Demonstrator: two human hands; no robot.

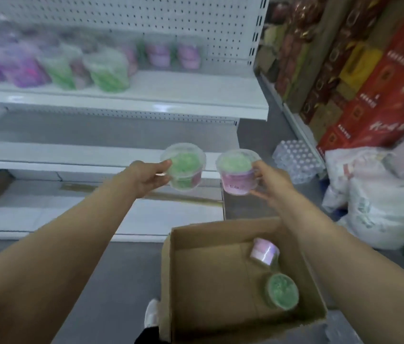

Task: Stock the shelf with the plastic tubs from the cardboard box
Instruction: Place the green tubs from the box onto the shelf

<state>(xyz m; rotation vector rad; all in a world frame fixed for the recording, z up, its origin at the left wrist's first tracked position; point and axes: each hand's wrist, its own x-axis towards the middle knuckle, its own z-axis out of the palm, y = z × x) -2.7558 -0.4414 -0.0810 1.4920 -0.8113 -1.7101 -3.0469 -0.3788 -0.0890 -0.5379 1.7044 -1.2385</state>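
Two clear plastic tubs are up in the air in front of the white shelf unit (146, 95), one in each outstretched hand. The left hand (146, 176) grips a green-filled tub (185, 167), its fingers (163, 166) curled round the tub's left side. The right hand (269, 181) holds a pink tub (238, 172) with green showing through its lid, thumb on the near wall and fingers wrapped round the right side. These two tubs sit close together but apart, level with the lower shelves. Below them, on the grey floor, an open cardboard box (211, 281) holds two more: a pink one (264, 252) lying on its side at the far right and a green one (281, 291) nearer. On the upper shelf, blurred green, pink and purple tubs (108, 68) stand in rows toward the left. White bags (374, 194) lie heaped at the right.
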